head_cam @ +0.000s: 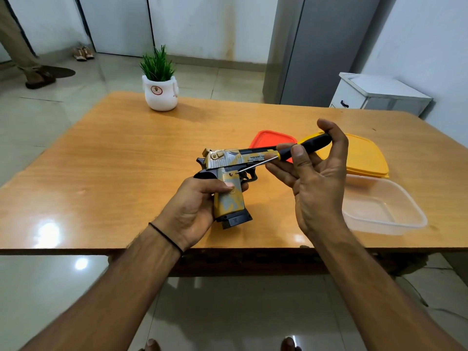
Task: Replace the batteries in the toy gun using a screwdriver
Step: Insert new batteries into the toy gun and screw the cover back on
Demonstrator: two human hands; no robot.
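A yellow, grey and black toy gun [229,160] is held above the wooden table [126,158], barrel pointing right. My left hand [195,209] grips its handle, thumb lying across the grip panel. My right hand [314,171] holds a screwdriver [304,146] with a black and yellow handle, pinched between thumb and fingers. The thin metal shaft slants down to the left and its tip sits at a screw hole at the top of the grip, near the trigger. No batteries are visible.
A clear plastic box [385,209] stands on the table at the right, with a yellow lid [364,158] and a red lid [271,140] behind it. A potted plant [159,82] sits at the far edge. Someone's sandalled foot [40,79] is on the floor at far left.
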